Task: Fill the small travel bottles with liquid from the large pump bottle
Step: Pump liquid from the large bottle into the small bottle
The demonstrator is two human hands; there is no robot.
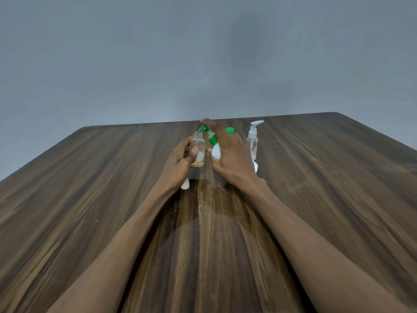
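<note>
My left hand [181,158] grips a small clear travel bottle [198,150], uncapped, with a little yellowish liquid at its bottom. The large white pump bottle [215,150] with a green pump head [208,133] leans toward it, its nozzle at the small bottle's open mouth. My right hand [230,152] lies over the pump bottle, the index finger pressing on top of the green pump and the thumb against the white body. Most of the pump bottle is hidden behind this hand.
A clear travel bottle with a white pump [252,141] stands upright to the right. A green cap [230,130] shows behind my right hand. A small white cap [185,184] lies under my left wrist. All rest on a wooden table [90,199] by a grey wall.
</note>
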